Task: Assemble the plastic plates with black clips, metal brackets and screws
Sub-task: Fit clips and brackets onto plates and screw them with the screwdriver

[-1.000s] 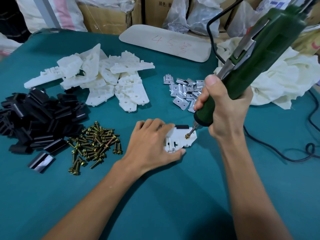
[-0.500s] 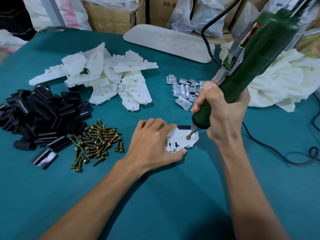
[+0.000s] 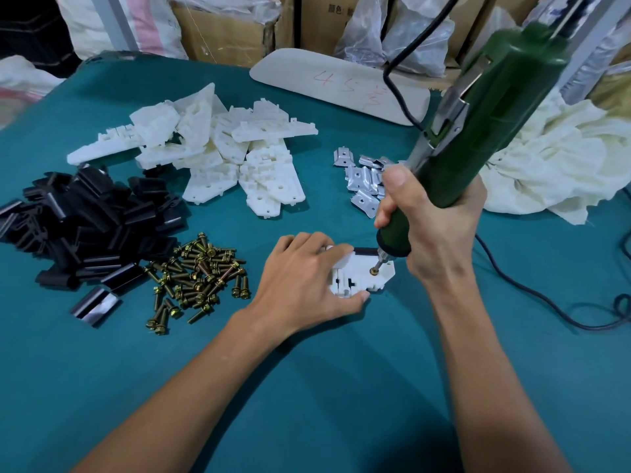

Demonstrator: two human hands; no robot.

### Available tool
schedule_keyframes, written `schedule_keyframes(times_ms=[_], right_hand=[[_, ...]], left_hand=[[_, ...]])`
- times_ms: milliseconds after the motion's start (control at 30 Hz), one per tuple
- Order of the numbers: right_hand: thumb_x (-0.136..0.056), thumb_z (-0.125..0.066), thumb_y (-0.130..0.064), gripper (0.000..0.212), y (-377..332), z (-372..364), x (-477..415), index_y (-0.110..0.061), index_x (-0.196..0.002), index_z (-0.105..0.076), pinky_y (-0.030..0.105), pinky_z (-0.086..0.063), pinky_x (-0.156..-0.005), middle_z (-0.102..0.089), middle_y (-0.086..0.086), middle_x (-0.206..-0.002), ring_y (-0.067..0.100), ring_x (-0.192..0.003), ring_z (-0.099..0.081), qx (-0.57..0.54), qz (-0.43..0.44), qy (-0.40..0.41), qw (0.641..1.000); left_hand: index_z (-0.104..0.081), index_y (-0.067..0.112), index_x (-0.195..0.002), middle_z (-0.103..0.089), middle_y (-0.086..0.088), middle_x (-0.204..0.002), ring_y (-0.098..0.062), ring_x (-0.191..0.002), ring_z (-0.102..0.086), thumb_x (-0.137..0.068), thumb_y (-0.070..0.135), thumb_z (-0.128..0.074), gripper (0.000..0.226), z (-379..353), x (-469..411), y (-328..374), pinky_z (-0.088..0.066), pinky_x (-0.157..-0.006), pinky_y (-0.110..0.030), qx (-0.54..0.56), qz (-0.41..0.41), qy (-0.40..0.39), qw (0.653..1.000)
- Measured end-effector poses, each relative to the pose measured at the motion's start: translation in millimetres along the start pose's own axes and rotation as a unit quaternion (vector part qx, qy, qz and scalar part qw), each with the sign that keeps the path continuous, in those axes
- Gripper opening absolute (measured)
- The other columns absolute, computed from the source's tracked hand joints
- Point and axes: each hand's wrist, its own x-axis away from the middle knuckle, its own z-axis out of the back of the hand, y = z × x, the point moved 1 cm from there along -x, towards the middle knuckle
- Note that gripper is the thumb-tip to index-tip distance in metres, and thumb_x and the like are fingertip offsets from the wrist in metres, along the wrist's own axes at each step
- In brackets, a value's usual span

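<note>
The upper end of the green electric screwdriver (image 3: 495,114) runs out past the top edge. Its barrel and the right hand (image 3: 433,227) cover the right part of the heap of small silvery metal brackets (image 3: 363,179), at 12 o'clock from the work. The left hand (image 3: 307,285) hides the left half of the white plastic plate (image 3: 358,279), which lies flat on the teal table cover (image 3: 341,387) (whether a bracket sits beneath it cannot be told). A thin strip of black clip (image 3: 364,250) shows along the plate's far edge; the rest is tucked under the index finger and the tool's nose. The red scrawl on the pale oval board (image 3: 324,80), far back at 12 o'clock, is hard to read.

The right hand is wrapped tight round the screwdriver's lower grip, thumb up along the barrel, and the tool leans away toward 1 o'clock. Its bit stands on the head of a brass-coloured screw (image 3: 374,272) set in the plate's right part. The left hand holds the plate down, fingers curled over its far edge and thumb tip against its near edge.

From the plate, a pile of loose screws (image 3: 198,274) lies at 9 o'clock, with a heap of black clips (image 3: 85,220) beyond it. A stack of white plates (image 3: 218,148) sits at 11 o'clock, crumpled cream cloth (image 3: 553,158) at 2 o'clock, and a black cord (image 3: 546,302) trails at 3 o'clock.
</note>
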Motion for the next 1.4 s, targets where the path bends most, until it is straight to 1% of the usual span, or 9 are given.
schedule_keyframes(times_ms=[267, 500, 767, 867, 967, 1067, 1233, 1300, 1400], right_hand=[[-0.078, -0.080, -0.055, 0.032, -43.3, 14.8, -12.8, -0.029, -0.068, -0.065, 0.034, -0.047, -0.050, -0.058, -0.002, -0.055, 0.022, -0.042, -0.053, -0.023, 0.009, -0.047, 0.999], [-0.077, -0.079, -0.055, 0.029, -48.9, 58.2, 23.9, -0.030, -0.085, -0.066, 0.032, -0.053, -0.049, -0.059, 0.002, -0.073, 0.020, -0.058, -0.060, 0.043, -0.143, -0.002, 0.989], [-0.070, -0.062, -0.073, 0.049, -28.0, 98.1, 83.0, -0.043, -0.104, -0.044, 0.040, -0.056, -0.069, -0.067, -0.017, -0.080, 0.008, -0.070, -0.066, 0.381, -0.282, -0.073, 0.877], [-0.071, -0.056, -0.082, 0.061, -20.3, 102.5, 85.5, -0.034, -0.105, -0.041, 0.030, -0.040, -0.066, -0.062, -0.015, -0.081, 0.009, -0.078, -0.058, 0.521, -0.278, -0.103, 0.800], [-0.073, -0.061, -0.078, 0.058, -16.7, 97.9, 85.6, -0.030, -0.098, -0.041, 0.017, -0.030, -0.059, -0.056, -0.016, -0.081, -0.002, -0.073, -0.048, 0.592, -0.247, -0.123, 0.757], [-0.070, -0.062, -0.078, 0.055, -16.0, 92.3, 85.7, -0.030, -0.088, -0.041, 0.018, -0.029, -0.059, -0.054, -0.016, -0.082, -0.007, -0.073, -0.045, 0.622, -0.226, -0.147, 0.735], [-0.068, -0.046, -0.093, 0.066, -21.4, 86.3, 84.0, -0.032, -0.092, -0.049, 0.028, -0.036, -0.067, -0.052, -0.013, -0.093, 0.009, -0.085, -0.054, 0.638, -0.232, -0.160, 0.717], [-0.070, -0.050, -0.090, 0.069, -27.0, 80.0, 85.2, -0.036, -0.113, -0.050, 0.031, -0.037, -0.083, -0.044, -0.014, -0.107, 0.014, -0.106, -0.047, 0.612, -0.172, -0.109, 0.764], [-0.069, -0.058, -0.086, 0.060, -35.7, 50.2, 89.7, -0.050, -0.116, -0.045, 0.024, -0.040, -0.084, -0.047, -0.027, -0.107, 0.000, -0.104, -0.049, 0.507, -0.082, -0.103, 0.852]], left_hand=[[-0.070, 0.032, -0.120, -0.063, 0.011, -0.103, -0.014, -0.097, -0.057, -0.069, 0.081, -0.050, 0.073, 0.5, 1.0, -2.2, -0.031, -0.092, -0.027, 0.012, 0.000, -0.003, 1.000], [-0.067, 0.032, -0.123, -0.061, 0.011, -0.103, -0.014, -0.098, -0.056, -0.072, 0.081, -0.050, 0.073, 1.3, 3.4, -3.0, -0.031, -0.092, -0.029, 0.019, -0.010, -0.011, 1.000], [-0.063, 0.037, -0.121, -0.058, 0.020, -0.101, -0.004, -0.094, -0.051, -0.072, 0.079, -0.052, 0.065, 23.0, 5.8, -5.1, -0.038, -0.082, -0.027, 0.175, 0.068, 0.011, 0.982], [-0.068, 0.036, -0.101, -0.063, 0.018, -0.086, -0.006, -0.077, -0.057, -0.074, 0.073, -0.055, 0.048, 35.3, 3.2, -7.3, -0.042, -0.069, -0.022, 0.441, 0.160, -0.013, 0.883], [-0.074, 0.015, -0.101, -0.068, -0.007, -0.085, -0.023, -0.075, -0.065, -0.075, 0.081, -0.055, 0.073, 47.6, -2.6, -8.7, -0.054, -0.071, -0.038, 0.707, 0.270, -0.084, 0.649], [-0.072, 0.004, -0.111, -0.066, -0.016, -0.089, -0.033, -0.081, -0.066, -0.082, 0.085, -0.035, 0.094, 48.6, -2.6, -14.6, -0.057, -0.077, -0.050, 0.787, 0.294, -0.140, 0.524], [-0.075, 0.003, -0.111, -0.067, -0.017, -0.094, -0.033, -0.087, -0.065, -0.094, 0.063, -0.038, 0.073, 42.1, -1.9, -15.2, -0.048, -0.096, -0.061, 0.792, 0.296, -0.152, 0.512], [-0.077, 0.007, -0.104, -0.067, -0.017, -0.097, -0.032, -0.092, -0.061, -0.084, 0.055, -0.055, 0.056, 44.2, -1.1, -11.9, -0.052, -0.093, -0.054, 0.778, 0.297, -0.157, 0.531], [-0.065, 0.008, -0.107, -0.060, -0.015, -0.095, -0.029, -0.089, -0.055, -0.079, 0.047, -0.071, 0.049, 45.4, -0.4, -1.7, -0.058, -0.074, -0.044, 0.772, 0.293, -0.163, 0.540]])
